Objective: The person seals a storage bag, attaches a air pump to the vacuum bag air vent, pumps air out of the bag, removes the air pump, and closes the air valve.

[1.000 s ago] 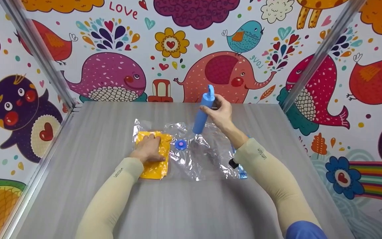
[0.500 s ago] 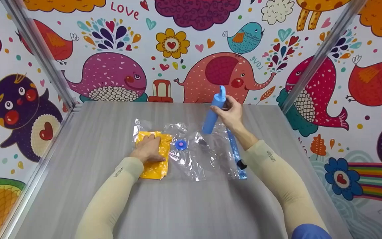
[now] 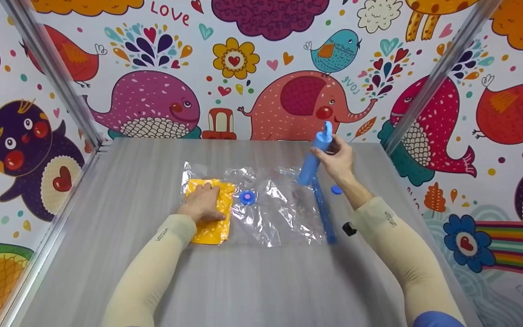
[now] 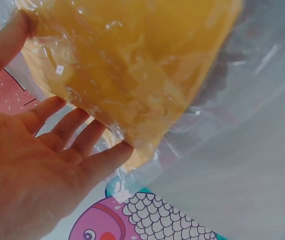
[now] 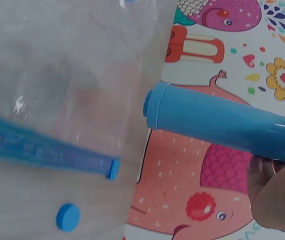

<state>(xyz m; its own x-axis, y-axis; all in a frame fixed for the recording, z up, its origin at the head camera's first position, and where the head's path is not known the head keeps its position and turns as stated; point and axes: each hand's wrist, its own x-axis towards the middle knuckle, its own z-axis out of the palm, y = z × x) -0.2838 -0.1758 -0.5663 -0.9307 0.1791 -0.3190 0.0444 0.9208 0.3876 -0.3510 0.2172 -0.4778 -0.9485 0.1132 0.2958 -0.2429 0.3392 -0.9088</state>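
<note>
A clear plastic vacuum storage bag (image 3: 266, 222) lies flat on the table, with a folded yellow item (image 3: 211, 234) inside its left end. My left hand (image 3: 203, 203) rests on that yellow item through the film, fingers spread and gently bent in the left wrist view. Near the bag's middle is a round blue valve (image 3: 247, 197) with a pink centre. At the right end runs the blue zip strip (image 3: 324, 213). My right hand (image 3: 339, 156) grips a blue hand pump (image 3: 310, 164), tilted, its lower end above the bag's upper right corner.
A round blue cap (image 5: 68, 217) lies on the table (image 3: 252, 286) just right of the zip strip. Patterned walls with metal corner posts (image 3: 57, 68) enclose the table at the back and sides. A black piece (image 3: 348, 229) sits by the right sleeve's cuff.
My right hand has carried the pump rightward, from over the middle of the bag to near its right end. The blue cap has come into sight. The left hand stays in place.
</note>
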